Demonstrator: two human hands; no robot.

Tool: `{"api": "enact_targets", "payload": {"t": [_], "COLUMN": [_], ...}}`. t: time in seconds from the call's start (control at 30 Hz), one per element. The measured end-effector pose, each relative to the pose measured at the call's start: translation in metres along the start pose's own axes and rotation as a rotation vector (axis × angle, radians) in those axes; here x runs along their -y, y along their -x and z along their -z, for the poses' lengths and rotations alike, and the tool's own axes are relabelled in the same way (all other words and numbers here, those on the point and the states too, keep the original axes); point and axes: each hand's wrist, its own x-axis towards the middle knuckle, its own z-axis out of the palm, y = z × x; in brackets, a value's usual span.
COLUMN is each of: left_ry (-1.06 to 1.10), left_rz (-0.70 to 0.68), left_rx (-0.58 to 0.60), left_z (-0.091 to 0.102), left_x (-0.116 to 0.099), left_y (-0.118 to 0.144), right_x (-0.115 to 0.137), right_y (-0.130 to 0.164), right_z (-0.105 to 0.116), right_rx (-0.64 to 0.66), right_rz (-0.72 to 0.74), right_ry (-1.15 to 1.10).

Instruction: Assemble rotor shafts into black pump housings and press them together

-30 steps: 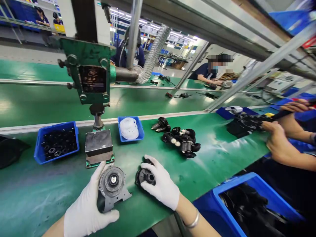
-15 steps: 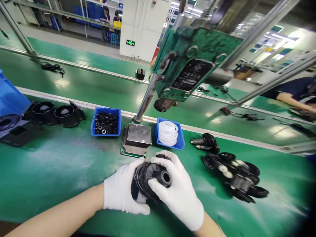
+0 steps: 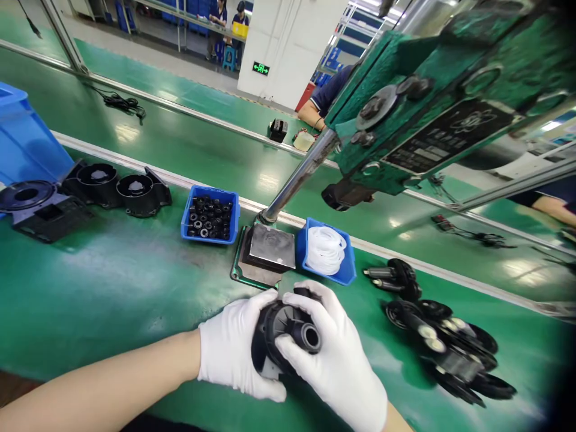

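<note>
a second before, the two parts were apart, one in each of the hands; then they were pressed together into one black round part. it was held just above the green table, near the front edge. the left hand in a white glove was wrapped around its back. the right hand, also gloved, gripped its front, with fingers curled over the top by the short tube end. just behind it stood a grey metal block on a green plate, under a big green press. a blue tray of small black rings sat left of the block, and a blue tray of white rings sat right of it. a pile of black wheels lay to the right. black housings lay far left.
</note>
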Motion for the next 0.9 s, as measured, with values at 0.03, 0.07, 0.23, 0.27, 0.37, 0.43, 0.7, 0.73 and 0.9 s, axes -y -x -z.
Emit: {"api": "enact_targets", "payload": {"t": [0.03, 0.07, 0.23, 0.27, 0.37, 0.43, 0.7, 0.73, 0.9], "left_ry": [0.000, -0.002, -0.023, -0.044, -0.120, -0.156, -0.266, -0.286, -0.331], "left_rz": [0.006, 0.008, -0.050, -0.086, -0.277, -0.381, -0.433, -0.436, -0.406], "left_rx": [-0.008, -0.015, -0.039, -0.052, -0.097, -0.129, -0.275, -0.290, -0.382], "left_z": [-0.001, -0.003, -0.008, -0.009, -0.011, -0.013, -0.016, -0.009, 0.041], "left_x": [0.002, 0.003, 0.011, 0.013, 0.014, 0.015, 0.000, -0.008, -0.060], "left_y": [0.000, 0.001, 0.003, 0.003, 0.002, 0.001, 0.008, 0.009, -0.009], "right_x": [0.000, -0.001, -0.003, -0.004, -0.004, -0.004, -0.013, -0.015, -0.006], "right_y": [0.000, 0.000, 0.004, 0.005, 0.006, 0.008, -0.006, -0.013, -0.075], "right_z": [-0.001, -0.001, -0.007, -0.008, -0.011, -0.016, 0.009, 0.028, 0.153], "right_rx": [0.003, 0.003, -0.009, -0.010, -0.015, -0.019, 0.098, 0.091, -0.548], "right_rz": [-0.001, -0.001, 0.000, -0.003, -0.006, -0.004, -0.012, 0.013, 0.100], "right_ry": [0.003, 0.005, -0.003, -0.007, -0.020, -0.031, -0.153, -0.173, -0.231]}}
